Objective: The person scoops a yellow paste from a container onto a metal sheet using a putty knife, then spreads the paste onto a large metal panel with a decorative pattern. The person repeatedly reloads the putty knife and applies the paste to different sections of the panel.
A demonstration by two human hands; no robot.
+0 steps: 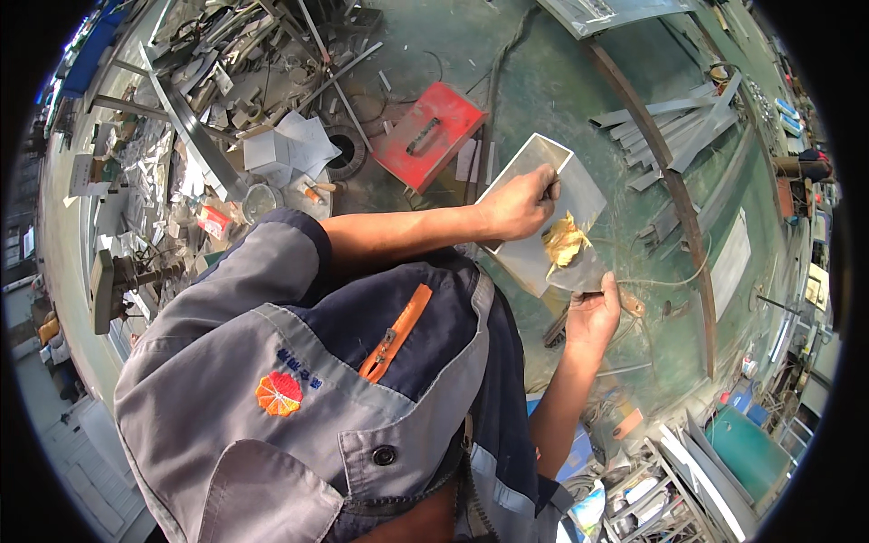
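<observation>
A pale grey sheet-metal box (584, 195), tilted and open at its far end, is in front of me. My left hand (520, 206) is closed on its upper rim, fingers curled over the edge. A crumpled yellow piece (565, 242), like a cloth or crumpled paper, lies against the box near a dark grey flat piece (587, 271). My right hand (593, 312) pinches the near edge of that grey piece between thumb and fingers. I cannot tell whether the grey piece is joined to the box.
A red metal case (429, 136) with a handle lies on the green floor (434, 54). Scrap metal and offcuts (226, 72) pile up at the far left. A brown curved bar (674, 181) and metal strips (679, 127) are at the right. A green bin (742, 452) stands at the lower right.
</observation>
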